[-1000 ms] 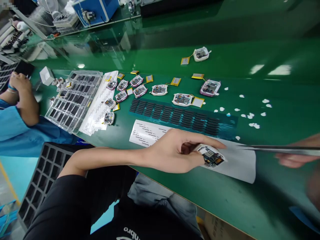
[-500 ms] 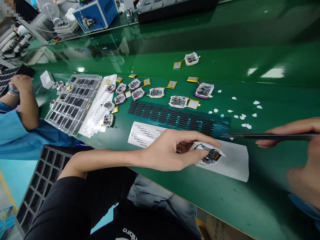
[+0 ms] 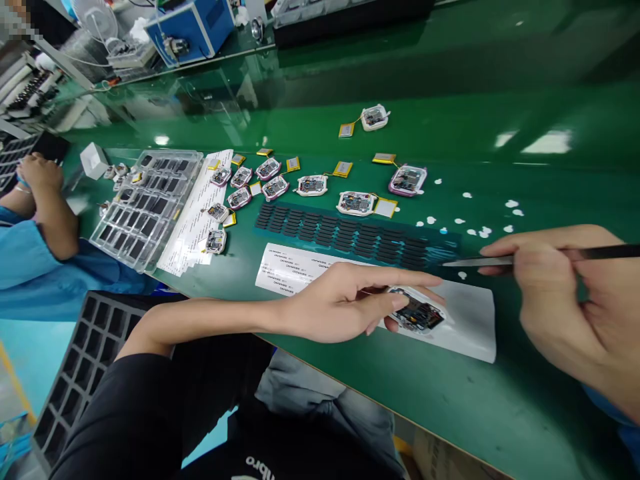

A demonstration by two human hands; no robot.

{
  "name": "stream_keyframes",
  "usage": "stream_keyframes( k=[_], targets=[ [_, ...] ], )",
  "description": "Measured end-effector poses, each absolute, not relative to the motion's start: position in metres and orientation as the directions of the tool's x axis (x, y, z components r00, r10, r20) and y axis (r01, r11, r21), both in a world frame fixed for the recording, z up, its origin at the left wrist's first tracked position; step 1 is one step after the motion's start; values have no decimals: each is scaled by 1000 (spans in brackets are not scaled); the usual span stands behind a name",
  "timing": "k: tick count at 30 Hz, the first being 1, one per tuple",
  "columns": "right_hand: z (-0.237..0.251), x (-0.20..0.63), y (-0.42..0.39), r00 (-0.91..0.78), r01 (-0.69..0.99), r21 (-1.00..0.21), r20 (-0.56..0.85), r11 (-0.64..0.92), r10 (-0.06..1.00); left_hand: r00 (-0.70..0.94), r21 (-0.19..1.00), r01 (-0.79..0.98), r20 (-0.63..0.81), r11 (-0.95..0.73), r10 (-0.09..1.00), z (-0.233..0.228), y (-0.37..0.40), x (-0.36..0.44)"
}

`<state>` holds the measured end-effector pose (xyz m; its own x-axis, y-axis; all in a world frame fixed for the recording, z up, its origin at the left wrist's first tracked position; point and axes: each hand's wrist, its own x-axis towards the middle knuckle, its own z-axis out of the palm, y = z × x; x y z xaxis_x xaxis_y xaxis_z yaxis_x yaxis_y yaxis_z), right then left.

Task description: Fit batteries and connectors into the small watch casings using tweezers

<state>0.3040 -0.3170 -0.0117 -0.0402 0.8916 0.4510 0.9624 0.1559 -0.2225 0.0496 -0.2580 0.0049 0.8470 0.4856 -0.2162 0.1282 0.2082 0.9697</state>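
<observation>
Two hands [image 3: 333, 303] [image 3: 570, 300] in facing pinch grips

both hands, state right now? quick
Left hand: closed, holding a white-rimmed device housing with exposed circuit board by its edges.
Right hand: closed, holding a slim pointed tweezer-like tool, tip toward the left.

Green bench [image 3: 465, 400]: teal sheet [image 3: 443, 245] with black strips [image 3: 345, 233], printed white paper [image 3: 290, 270], circuit-filled casings [image 3: 407, 180], white scraps [image 3: 511, 204]

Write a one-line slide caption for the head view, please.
Left hand holds an open white casing; right hand grips a pointed tool.
</observation>
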Motion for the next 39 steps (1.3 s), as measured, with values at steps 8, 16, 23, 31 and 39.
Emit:
stream_keyframes(
  k=[8,16,23,31,39],
  targets=[
    [-9,307,-310,-61,953,-228,500,200,864,806,844,112,-386,524,449,7,-252,51],
    [-5,302,-307,-109,921,-279,484,271,868,820,937,50,-236,345,522,5,-255,51],
    [-2,307,-302,-136,887,-321,506,331,852,848,875,194,77,-443,524,3,-256,49],
    [-8,317,-290,-204,836,-377,459,398,865,920,595,312,4,-740,391,-5,-249,54],
    [-15,300,-299,-335,828,-173,608,533,719,923,524,331,-5,-785,385,1,-248,55]
  ],
)
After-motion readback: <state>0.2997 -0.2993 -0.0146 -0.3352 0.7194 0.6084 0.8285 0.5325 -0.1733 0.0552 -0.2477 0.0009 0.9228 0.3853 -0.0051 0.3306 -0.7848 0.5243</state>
